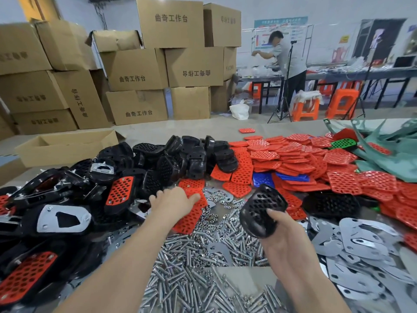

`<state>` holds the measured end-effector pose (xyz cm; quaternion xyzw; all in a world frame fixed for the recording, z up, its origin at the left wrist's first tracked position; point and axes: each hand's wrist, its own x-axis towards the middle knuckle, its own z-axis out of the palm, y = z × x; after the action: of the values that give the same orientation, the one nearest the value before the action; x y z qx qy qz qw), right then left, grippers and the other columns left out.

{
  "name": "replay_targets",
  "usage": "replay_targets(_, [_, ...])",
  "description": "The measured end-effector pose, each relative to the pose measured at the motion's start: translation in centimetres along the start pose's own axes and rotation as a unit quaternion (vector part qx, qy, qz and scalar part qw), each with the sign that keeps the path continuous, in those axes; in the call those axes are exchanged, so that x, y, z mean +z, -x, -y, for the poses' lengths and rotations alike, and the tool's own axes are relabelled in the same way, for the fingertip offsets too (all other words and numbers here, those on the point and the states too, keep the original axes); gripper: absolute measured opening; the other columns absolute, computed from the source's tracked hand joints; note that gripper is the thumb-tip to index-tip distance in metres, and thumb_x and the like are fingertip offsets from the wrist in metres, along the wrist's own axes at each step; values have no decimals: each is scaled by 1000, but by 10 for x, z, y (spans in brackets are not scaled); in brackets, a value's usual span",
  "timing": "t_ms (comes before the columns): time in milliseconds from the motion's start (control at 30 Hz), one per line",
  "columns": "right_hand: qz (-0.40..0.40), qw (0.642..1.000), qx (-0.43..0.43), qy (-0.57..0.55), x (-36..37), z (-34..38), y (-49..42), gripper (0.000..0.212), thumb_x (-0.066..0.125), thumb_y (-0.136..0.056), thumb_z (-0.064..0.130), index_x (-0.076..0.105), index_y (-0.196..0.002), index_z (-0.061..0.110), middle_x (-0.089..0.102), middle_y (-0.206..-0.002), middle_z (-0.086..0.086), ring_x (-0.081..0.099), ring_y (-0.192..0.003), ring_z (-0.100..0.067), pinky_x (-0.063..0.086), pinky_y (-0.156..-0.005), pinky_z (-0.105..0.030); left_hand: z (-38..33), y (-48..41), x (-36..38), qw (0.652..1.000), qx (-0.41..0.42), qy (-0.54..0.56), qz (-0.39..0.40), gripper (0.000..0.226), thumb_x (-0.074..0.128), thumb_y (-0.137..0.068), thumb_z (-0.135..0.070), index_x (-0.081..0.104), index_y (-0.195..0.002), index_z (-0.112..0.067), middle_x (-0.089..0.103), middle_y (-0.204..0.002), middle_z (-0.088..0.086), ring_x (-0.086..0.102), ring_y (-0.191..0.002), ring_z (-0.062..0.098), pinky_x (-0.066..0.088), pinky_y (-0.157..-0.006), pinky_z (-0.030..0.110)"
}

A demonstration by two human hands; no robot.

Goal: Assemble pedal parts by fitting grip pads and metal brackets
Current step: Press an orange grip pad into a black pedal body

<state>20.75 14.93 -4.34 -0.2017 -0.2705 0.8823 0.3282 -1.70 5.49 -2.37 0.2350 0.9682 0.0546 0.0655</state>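
My right hand [285, 236] grips a black perforated pedal body [261, 211] and holds it upright above the bolts. My left hand [172, 199] reaches forward, its fingers lying on a red grip pad [190, 216] at the table's middle; whether they pinch it I cannot tell. Loose red grip pads [293, 159] are heaped at the centre right. Flat metal brackets [365, 242] lie stacked at the right. A heap of bolts and nuts [191, 263] is spread under my forearms.
Assembled black pedals with red pads [45, 222] are piled at the left, bare black pedal bodies [180, 157] behind them. Teal plastic sheets [392, 150] lie far right. Cardboard boxes [135, 68] stand beyond the table. A person [286, 64] works at a far bench.
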Motion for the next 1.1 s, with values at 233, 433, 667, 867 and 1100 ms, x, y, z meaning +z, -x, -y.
replay_targets(233, [4, 1000, -19, 6, -2, 0, -4, 41, 44, -95, -12, 61, -131, -2, 74, -115, -22, 75, -96, -33, 64, -72, -42, -6, -6, -5, 968, 55, 233, -79, 31, 64, -96, -42, 54, -115, -19, 66, -121, 6, 60, -110, 22, 43, -97, 39])
replay_targets(433, [24, 998, -23, 60, 6, -2, -1, 52, 39, -92, -22, 57, -136, -1, 64, -133, -31, 68, -107, -37, 51, -102, -54, -4, 57, 4, 744, 143, 652, -22, 9, 65, -96, -20, 64, -104, -16, 77, -91, -5, 73, -84, 13, 59, -73, 30])
replay_targets(667, [142, 980, -19, 136, 14, -3, 15, 53, 55, -74, -6, 74, -118, 15, 73, -118, -23, 72, -102, -32, 61, -87, -41, -9, 94, 27, 680, 149, 718, -4, 22, 70, -86, -31, 69, -102, -17, 77, -90, -1, 72, -85, 15, 57, -78, 35])
replay_targets(867, [192, 966, -16, 171, 14, -2, 17, 62, 43, -81, -15, 63, -134, 11, 67, -127, -29, 69, -108, -35, 59, -93, -44, -7, 99, 28, 693, 162, 702, -20, 5, 71, -84, -35, 74, -88, -35, 75, -87, -5, 69, -79, 8, 52, -70, 31])
replay_targets(1100, [196, 959, -7, 205, 16, -4, 19, 64, 35, -85, -22, 63, -133, 10, 69, -127, -24, 69, -108, -32, 62, -87, -37, -3, 103, 27, 695, 163, 699, -27, 5, 73, -90, -32, 74, -95, -33, 76, -95, 0, 70, -88, 15, 57, -78, 38])
